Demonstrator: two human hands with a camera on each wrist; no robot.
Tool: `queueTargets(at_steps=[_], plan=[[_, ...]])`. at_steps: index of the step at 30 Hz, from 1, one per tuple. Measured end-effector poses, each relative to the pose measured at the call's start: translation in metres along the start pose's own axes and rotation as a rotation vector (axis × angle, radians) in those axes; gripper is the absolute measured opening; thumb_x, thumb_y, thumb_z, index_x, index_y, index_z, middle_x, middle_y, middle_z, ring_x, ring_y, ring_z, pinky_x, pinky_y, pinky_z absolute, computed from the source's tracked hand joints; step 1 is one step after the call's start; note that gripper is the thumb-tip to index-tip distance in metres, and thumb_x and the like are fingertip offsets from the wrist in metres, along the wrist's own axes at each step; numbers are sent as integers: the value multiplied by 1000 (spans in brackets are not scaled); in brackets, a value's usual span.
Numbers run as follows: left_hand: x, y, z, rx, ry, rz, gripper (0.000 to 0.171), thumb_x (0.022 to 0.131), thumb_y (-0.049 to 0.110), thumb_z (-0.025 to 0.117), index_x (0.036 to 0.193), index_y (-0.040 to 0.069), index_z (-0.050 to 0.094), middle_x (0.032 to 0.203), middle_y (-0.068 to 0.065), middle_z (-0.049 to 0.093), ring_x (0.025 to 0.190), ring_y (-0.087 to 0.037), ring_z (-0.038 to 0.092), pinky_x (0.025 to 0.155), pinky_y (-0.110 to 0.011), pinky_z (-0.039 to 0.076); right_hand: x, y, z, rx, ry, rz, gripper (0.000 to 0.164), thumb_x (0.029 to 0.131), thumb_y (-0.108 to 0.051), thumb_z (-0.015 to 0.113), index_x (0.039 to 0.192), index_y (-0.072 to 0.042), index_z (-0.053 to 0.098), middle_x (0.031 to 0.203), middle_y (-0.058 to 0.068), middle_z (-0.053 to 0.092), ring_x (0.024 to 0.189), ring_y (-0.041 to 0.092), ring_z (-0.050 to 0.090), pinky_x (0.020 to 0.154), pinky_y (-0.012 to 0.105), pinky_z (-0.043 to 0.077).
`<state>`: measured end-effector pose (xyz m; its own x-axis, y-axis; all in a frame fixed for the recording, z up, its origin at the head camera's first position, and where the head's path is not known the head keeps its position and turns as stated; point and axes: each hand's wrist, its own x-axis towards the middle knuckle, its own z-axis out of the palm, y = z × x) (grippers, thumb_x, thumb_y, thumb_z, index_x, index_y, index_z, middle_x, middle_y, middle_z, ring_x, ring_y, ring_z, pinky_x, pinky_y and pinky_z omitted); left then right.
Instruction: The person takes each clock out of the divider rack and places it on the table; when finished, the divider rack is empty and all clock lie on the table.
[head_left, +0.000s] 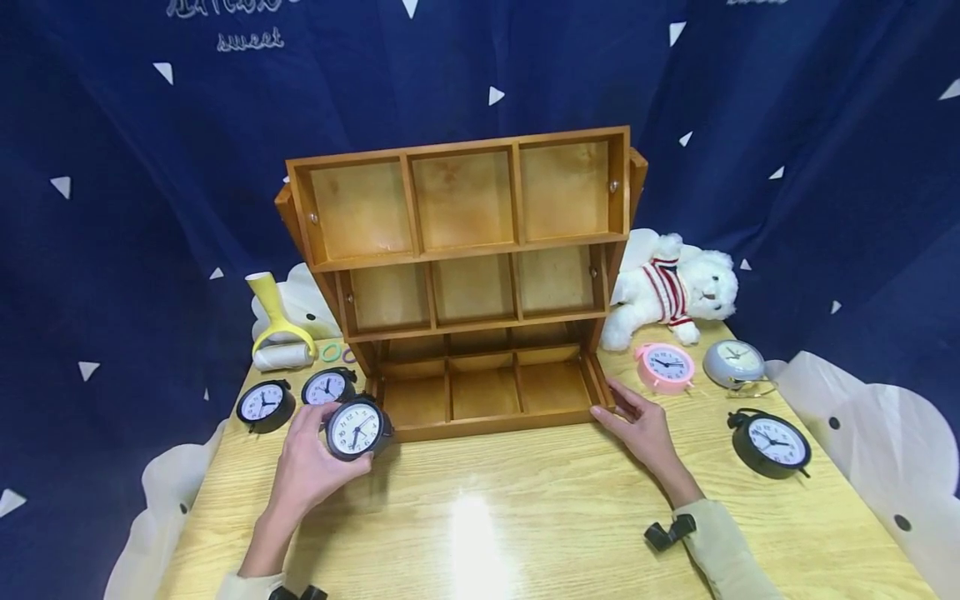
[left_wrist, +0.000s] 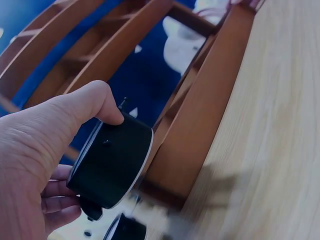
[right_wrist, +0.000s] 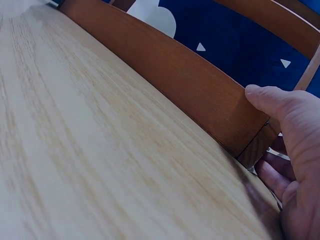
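My left hand holds a round black alarm clock with a white dial, thumb and fingers gripping its casing. In the left wrist view the clock's black side shows, raised beside the front board of a three-tier wooden shelf. Each tier is divided into three compartments. My right hand grips the front right corner of the bottom tier; in the right wrist view the thumb rests on the front board's top edge, with the other fingers around the side.
Two black alarm clocks, a yellow lint roller and small rings lie at left. At right are a pink clock, a grey clock, another black clock and a white teddy bear.
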<state>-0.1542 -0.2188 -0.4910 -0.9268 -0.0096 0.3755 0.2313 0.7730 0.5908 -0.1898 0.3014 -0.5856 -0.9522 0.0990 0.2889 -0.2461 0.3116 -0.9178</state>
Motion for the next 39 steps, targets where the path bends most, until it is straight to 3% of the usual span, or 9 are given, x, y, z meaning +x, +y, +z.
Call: queueTargets(at_steps=[9,17,26,35,39], plan=[[-4,-36,-27,16,40,-34,86,52,18,99,128,-1,63,121,-18,60,111,-38,58,91,-50,46,-1,1,1,13,10,30,60,88,-10,85,142,3,62,145,27,58,117,-7,59,94,12,53],[-8,-67,-34,44,-9,86,86,48,17,98,124,-4,65,115,-17,63,102,-35,60,85,-43,45,-2,1,2,16,19,40,59,89,-9,84,142,3,61,144,27,58,118,-2,60,94,11,52],[-9,-92,-33,48,-135,80,88,46,16,98,125,-3,64,112,-14,64,100,-32,60,84,-45,49,-3,2,3,5,19,44,61,87,-10,86,142,2,62,143,25,60,114,-9,60,93,11,52],[0,-98,-38,21,-303,71,87,47,13,95,128,-2,66,118,-15,65,104,-33,62,87,-44,52,0,-3,1,-4,4,27,61,88,-8,85,143,3,61,144,27,58,116,-6,60,93,13,53],[2,-94,-45,18,-401,50,90,52,7,91,136,-7,61,127,-22,64,114,-39,62,96,-53,52,0,-3,0,-5,-7,25,62,88,-7,85,143,4,60,144,29,57,117,-4,60,93,13,54]])
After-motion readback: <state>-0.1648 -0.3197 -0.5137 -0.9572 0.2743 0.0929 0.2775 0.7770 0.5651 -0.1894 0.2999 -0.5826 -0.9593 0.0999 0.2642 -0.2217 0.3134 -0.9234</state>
